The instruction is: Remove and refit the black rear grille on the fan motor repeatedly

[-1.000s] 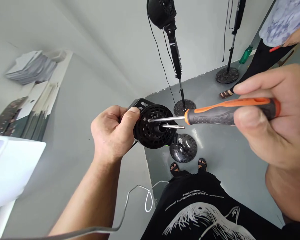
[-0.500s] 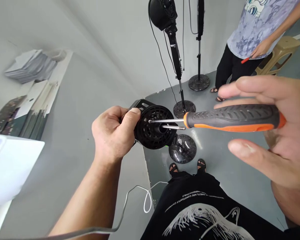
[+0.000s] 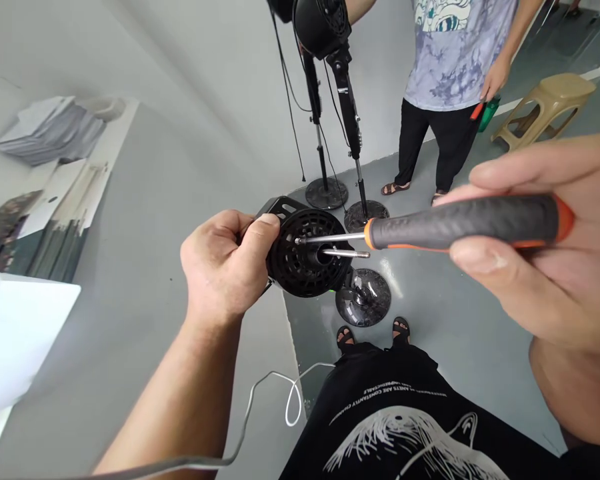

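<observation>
My left hand (image 3: 225, 260) grips the rim of a black fan motor housing (image 3: 310, 280), thumb on its slotted front. A threaded metal shaft (image 3: 347, 253) sticks out of the housing's middle toward the right. In my right hand (image 3: 545, 267) is a screwdriver (image 3: 455, 223) with a grey and orange handle, the thumb pressing from below and fingers behind it. Its thin blade runs left, and the tip meets a screw spot on the slotted front, left of the shaft. Whether it sits in the screw head is too small to tell.
Two black stand fans without blades, one with a motor head (image 3: 323, 27), stand by the wall. A round base (image 3: 364, 298) is below the housing. A co-worker (image 3: 440, 73) stands near a beige stool (image 3: 555, 100). Papers (image 3: 55, 133) and a white box (image 3: 25, 333) are at left.
My right thumb and fingers have closed on the screwdriver handle, which has rolled. The co-worker has moved left, along with one of the stand fans. My left hand stays on the housing.
</observation>
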Tool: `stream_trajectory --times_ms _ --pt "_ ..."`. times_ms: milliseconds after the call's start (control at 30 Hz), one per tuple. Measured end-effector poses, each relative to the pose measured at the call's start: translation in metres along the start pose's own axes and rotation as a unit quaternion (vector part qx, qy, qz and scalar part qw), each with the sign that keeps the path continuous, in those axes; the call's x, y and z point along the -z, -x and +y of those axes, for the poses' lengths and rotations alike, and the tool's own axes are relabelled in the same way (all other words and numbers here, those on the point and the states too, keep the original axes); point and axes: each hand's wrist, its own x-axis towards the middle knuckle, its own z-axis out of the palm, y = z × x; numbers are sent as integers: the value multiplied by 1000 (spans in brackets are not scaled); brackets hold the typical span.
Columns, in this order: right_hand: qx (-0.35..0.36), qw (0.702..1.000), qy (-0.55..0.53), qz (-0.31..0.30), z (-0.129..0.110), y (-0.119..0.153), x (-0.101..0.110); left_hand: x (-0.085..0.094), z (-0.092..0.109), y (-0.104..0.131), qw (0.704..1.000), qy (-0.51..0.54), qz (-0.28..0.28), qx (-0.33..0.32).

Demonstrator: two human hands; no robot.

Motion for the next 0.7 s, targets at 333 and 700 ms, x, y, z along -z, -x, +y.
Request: stream_trajectory --times_ms 333,700 --pt "-35 998 -24 -48 -13 -6 -4 2 0 -1 1000 -5 -5 0" --pt "0 995 40 -89 -11 -10 16 1 -2 0 1000 -2 -5 2"
